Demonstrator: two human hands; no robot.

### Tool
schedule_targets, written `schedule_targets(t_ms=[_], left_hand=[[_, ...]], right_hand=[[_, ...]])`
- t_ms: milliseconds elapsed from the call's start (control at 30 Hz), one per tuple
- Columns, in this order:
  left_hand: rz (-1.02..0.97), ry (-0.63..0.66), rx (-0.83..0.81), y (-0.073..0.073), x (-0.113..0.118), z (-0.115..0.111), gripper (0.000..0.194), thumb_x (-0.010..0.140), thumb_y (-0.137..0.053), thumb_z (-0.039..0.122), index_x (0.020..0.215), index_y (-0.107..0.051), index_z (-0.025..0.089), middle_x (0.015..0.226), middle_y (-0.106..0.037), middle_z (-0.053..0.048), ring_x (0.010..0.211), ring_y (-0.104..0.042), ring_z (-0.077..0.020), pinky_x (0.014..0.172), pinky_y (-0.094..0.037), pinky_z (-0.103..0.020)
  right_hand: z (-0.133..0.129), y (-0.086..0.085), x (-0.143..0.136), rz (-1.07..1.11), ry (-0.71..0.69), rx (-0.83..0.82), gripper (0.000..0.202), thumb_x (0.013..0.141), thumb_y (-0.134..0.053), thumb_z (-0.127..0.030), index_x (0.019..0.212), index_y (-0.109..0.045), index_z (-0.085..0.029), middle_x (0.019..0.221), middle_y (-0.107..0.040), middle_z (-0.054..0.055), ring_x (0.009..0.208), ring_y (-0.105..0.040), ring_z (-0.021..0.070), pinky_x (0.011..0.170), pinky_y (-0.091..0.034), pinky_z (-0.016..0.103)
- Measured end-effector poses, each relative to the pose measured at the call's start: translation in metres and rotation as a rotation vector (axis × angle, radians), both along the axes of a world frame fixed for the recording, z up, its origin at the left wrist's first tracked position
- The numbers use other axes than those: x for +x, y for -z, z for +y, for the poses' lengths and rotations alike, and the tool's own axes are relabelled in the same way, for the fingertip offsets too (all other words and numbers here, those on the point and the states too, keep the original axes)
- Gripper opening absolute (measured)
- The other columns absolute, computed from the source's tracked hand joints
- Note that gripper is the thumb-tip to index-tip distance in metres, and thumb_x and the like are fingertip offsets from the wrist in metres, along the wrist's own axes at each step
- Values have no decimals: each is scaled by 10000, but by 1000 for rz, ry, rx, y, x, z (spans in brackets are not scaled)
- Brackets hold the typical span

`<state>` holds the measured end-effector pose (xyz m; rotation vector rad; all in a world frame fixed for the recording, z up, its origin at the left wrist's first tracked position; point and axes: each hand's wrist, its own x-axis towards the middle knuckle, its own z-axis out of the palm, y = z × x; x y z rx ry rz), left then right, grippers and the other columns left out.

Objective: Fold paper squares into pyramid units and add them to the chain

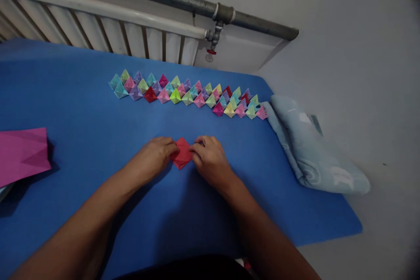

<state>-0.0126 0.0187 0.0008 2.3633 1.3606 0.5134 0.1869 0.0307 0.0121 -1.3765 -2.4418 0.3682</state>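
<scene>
Between my two hands is a small folded red origami paper, turned like a diamond with one corner toward me, just over the blue table. The fingers of my left hand pinch its left corner. My right hand grips the opposite corner between thumb and fingers. Beyond them, several small folded paper pieces in pink, green, blue, purple, yellow and red stand in close rows. Parts of the red paper's side corners are hidden under my fingertips.
The blue tabletop ends at a radiator with a metal pipe above it. A stack of pink paper lies at the left edge. On the right, a folded grey-green blanket rests against the wall.
</scene>
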Motion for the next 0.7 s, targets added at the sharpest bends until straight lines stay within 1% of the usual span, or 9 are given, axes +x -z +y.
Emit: schedule_targets(t_ms=[33,100,200,267,333,433,533,600,700], left_hand=[[12,2,-17,-1,-1,-1,261,864,-453,125,878,-705,192,848,-660,-67,796,-592,-204,762,-444,-343],[47,1,-43,-4,-2,-2,264,850,-460,120,908,-707,194,889,-664,-72,831,-604,-216,790,-443,-359],[95,-1,-83,-10,-3,-3,313,821,-448,96,963,-702,214,971,-670,-68,901,-613,-225,821,-429,-378],[116,-5,-121,-14,-3,-3,342,801,-443,93,994,-694,222,1021,-669,-64,946,-614,-235,839,-418,-398],[130,-7,-153,-17,-3,-3,328,799,-445,117,1002,-686,212,1047,-667,-70,980,-609,-251,865,-405,-425],[150,-4,-176,-21,-3,-3,267,809,-474,187,990,-669,191,1059,-666,-78,1006,-599,-261,898,-387,-446],[165,-10,-162,-21,-3,-3,224,810,-526,257,983,-652,188,1050,-666,-76,998,-592,-261,904,-378,-443],[173,-19,-142,-21,-4,-2,216,807,-555,277,978,-648,184,1034,-665,-75,989,-590,-265,895,-375,-442],[175,-29,-117,-19,-5,-2,192,810,-573,286,957,-649,189,996,-669,-64,958,-593,-256,861,-376,-422]], right_hand=[[-2,-1,1,7,-21,7,207,853,-541,-130,937,-722,-189,1057,-660,93,945,-531,218,834,-358,360],[-5,-5,1,23,-78,-30,206,822,-579,-147,975,-709,-191,1088,-675,76,961,-536,221,843,-338,371],[-9,-9,1,25,-146,-93,273,800,-653,-243,1068,-677,-198,1130,-676,59,976,-539,222,846,-318,371],[-10,-9,1,15,-156,-101,275,813,-670,-292,1075,-672,-210,1145,-671,52,991,-533,223,846,-307,367],[-9,-9,1,11,-150,-99,224,841,-661,-310,1044,-678,-217,1134,-673,47,988,-533,218,840,-297,362],[-8,-6,0,16,-136,-89,145,875,-626,-281,994,-681,-218,1091,-686,43,956,-535,205,830,-287,356],[-8,-4,-1,27,-130,-80,137,892,-594,-230,999,-679,-222,1079,-691,36,962,-539,199,837,-284,353],[-7,-2,-1,37,-131,-75,141,901,-580,-211,1001,-678,-222,1074,-693,32,965,-541,196,840,-282,350],[-7,1,-1,57,-107,-71,136,919,-547,-188,950,-676,-220,1029,-701,21,923,-543,181,826,-279,343]])
